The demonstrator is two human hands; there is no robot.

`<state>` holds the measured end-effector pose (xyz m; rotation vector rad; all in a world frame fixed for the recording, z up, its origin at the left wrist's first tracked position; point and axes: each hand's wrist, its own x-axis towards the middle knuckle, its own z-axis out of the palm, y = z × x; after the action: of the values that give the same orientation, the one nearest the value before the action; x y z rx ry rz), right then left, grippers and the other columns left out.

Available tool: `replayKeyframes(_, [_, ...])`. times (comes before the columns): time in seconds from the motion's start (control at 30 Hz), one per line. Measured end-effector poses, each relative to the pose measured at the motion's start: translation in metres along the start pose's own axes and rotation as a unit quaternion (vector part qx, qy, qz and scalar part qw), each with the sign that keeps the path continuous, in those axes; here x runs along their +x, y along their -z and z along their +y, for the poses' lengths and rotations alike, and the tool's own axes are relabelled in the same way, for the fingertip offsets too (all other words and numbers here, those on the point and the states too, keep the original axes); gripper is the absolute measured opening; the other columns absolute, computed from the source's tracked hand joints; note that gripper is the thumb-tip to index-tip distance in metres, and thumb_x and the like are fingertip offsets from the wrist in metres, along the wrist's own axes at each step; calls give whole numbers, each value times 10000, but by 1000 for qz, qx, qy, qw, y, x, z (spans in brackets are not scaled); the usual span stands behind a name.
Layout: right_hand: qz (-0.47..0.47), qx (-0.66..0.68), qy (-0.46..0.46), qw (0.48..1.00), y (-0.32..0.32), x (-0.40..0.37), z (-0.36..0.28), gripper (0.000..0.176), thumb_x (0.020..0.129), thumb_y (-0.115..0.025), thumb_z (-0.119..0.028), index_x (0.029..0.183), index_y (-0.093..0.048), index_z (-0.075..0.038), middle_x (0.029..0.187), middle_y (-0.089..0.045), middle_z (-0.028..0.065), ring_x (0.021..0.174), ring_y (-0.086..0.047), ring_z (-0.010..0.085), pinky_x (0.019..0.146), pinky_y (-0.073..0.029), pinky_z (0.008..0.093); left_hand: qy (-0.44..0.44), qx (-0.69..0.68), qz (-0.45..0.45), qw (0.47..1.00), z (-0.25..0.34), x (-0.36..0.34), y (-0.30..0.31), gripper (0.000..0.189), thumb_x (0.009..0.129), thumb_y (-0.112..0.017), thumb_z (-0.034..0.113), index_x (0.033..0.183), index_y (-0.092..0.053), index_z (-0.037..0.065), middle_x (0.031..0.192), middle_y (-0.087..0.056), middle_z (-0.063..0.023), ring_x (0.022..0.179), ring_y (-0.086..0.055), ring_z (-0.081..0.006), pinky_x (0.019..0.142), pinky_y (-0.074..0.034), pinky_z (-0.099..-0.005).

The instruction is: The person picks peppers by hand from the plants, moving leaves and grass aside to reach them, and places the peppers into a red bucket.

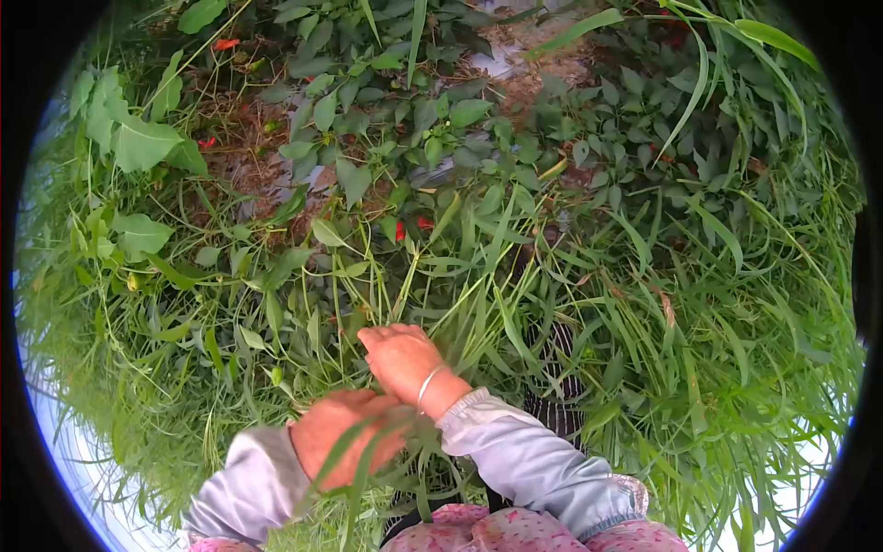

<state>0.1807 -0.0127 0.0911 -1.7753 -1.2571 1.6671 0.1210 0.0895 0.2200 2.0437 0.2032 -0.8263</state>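
Note:
My right hand (402, 361), with a silver bangle (429, 388) at the wrist, reaches into green stems and grass (405, 285) at the lower middle. Its fingers are curled, and what they hold, if anything, is hidden among the leaves. Below and to the left of it, my left hand (345, 440) is bent inward with its fingers close under the right wrist. Long grass blades (359, 460) hang in front of the left hand, and its fingertips are partly covered. Both forearms wear light grey sleeves.
Leafy pepper-like plants (354, 175) grow beyond the hands, with small red fruits (400, 230) among them. Dense tall grass (736, 331) stands on the right. A broad-leaved plant (143, 143) rises at the upper left. Striped cloth (555, 396) shows right of my hands.

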Motion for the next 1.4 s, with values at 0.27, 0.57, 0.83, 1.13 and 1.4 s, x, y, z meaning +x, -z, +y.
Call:
replayKeyframes(0.27, [132, -46, 111, 984, 5, -4, -14, 284, 752, -511, -126, 1001, -616, -39, 1046, -599, 68, 1045, -502, 220, 921, -375, 369, 52, 92, 170, 980, -106, 179, 53, 214, 797, -582, 132, 968, -610, 7, 933, -609, -175, 843, -596, -359, 748, -486, -407])
replayKeyframes(0.57, [109, 49, 161, 980, -6, -1, 4, 309, 770, -514, -119, 1063, -566, -40, 857, -620, 95, 944, -569, 229, 884, -421, 351, 171, 224, 320, 905, -224, 255, 39, 520, 768, -505, -29, 1272, -458, 91, 1293, -465, -145, 1152, -490, -311, 984, -402, -358])
replayKeyframes(0.83, [97, 72, 80, 990, -6, 7, 6, 186, 845, -540, -169, 1010, -555, -85, 707, -575, 58, 723, -587, 231, 722, -432, 354, 137, -212, 265, 930, -257, 237, 89, 469, 788, -403, -139, 1203, -535, 37, 1201, -559, -123, 1171, -485, -218, 1013, -344, -302])
replayKeyframes(1.13, [49, 43, 69, 995, -2, 6, 4, 297, 783, -555, -125, 1073, -557, -60, 795, -602, 73, 821, -579, 224, 771, -423, 358, 1, 257, 231, 938, -173, 221, 56, 309, 697, -523, -34, 986, -623, 12, 1080, -593, -174, 1009, -565, -337, 896, -460, -375])
replayKeyframes(1.4, [-13, -5, 74, 997, 0, 7, -2, 362, 721, -564, -107, 1077, -556, -41, 845, -610, 74, 897, -567, 216, 813, -431, 358, 147, 209, 39, 966, -224, 199, -62, 143, 693, -553, 31, 817, -625, 33, 898, -607, -152, 893, -593, -347, 786, -484, -403])
